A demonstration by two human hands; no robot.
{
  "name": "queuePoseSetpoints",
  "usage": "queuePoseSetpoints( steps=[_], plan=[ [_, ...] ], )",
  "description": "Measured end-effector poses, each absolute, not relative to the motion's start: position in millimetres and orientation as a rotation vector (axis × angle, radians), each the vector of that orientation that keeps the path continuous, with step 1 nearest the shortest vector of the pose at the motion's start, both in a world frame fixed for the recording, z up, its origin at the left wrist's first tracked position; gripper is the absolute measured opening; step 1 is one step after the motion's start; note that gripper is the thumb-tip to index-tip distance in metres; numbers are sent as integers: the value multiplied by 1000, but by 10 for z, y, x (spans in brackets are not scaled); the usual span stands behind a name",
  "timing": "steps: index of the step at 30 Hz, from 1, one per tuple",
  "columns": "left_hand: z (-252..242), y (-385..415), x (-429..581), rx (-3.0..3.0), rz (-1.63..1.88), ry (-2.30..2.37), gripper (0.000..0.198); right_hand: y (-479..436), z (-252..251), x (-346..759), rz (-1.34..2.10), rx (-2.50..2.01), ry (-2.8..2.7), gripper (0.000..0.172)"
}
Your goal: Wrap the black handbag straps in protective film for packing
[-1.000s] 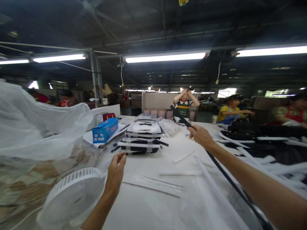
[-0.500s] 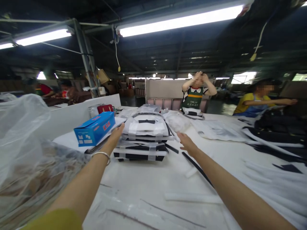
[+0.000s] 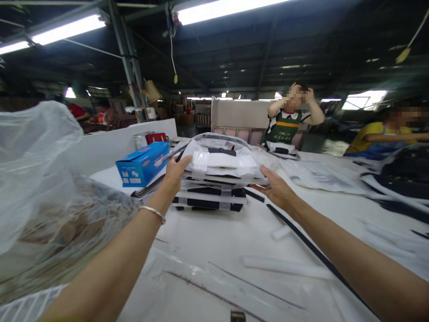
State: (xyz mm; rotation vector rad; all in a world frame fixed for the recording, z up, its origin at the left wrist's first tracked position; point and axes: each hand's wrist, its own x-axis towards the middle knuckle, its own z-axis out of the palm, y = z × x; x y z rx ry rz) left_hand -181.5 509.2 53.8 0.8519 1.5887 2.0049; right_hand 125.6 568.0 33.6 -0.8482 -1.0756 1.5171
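Observation:
A stack of flat black-and-white wrapped pieces [image 3: 209,199] lies on the white table [image 3: 234,237]. Its top piece [image 3: 223,167], wrapped in clear plastic with white paper bands, is lifted off the stack and tilted. My left hand [image 3: 176,172] grips that piece's left edge, thumb on top. At its right edge my right hand [image 3: 276,190] holds it from below, fingers curled under. A silver bangle sits on my left wrist.
A blue box [image 3: 142,163] stands left of the stack. A big clear plastic bag [image 3: 40,179] fills the left side. A black strap [image 3: 301,241] and white strips [image 3: 288,267] lie on the table. Other people work at the far end and right.
Both hands reached forward to the stack, took hold of the top wrapped piece at its two sides and raised it. My right hand let go of the black strap it held a second ago.

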Motion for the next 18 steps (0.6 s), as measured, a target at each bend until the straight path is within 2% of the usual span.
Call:
queuePoseSetpoints(
  steps=[4,11,15,18],
  plan=[
    [424,4464,-1426,866,1970,1552,58,5022,211,1621,1464,-874,-1037,34],
    [-355,3484,-901,803,1779,1500,46,3818,-492,2252,1459,-1160,-940,56],
    [-542,3170,-796,790,1771,1500,51,3310,-791,2356,1407,-1225,-845,58],
    [-601,2982,-769,773,1759,1471,56,3039,-789,2369,1383,-1172,-845,55]
  ],
)
